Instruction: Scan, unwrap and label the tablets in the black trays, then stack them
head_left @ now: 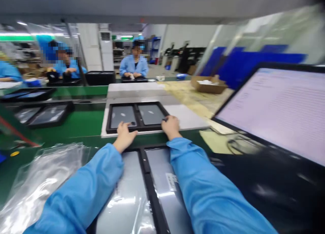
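A black tray (138, 120) lies ahead of me on a white board, with two grey tablets, a left one (120, 115) and a right one (150, 114), set side by side, backs up. My left hand (125, 136) rests at its front edge, thumb and fingers apart, fingertips by the left tablet's camera corner. Around the front right corner of this tray, my right hand (170, 126) has its fingers curled. Nearer, under my forearms, a second black tray (149, 180) holds two tablets in clear film; the right one (166, 180) bears a white label.
Clear plastic bags (48, 180) lie at the left. A monitor (276, 109) stands at the right, with a cable (241, 144) beside it. More trays (50, 114) sit on the green surface. A cardboard box (208, 84) and co-workers in blue are farther back.
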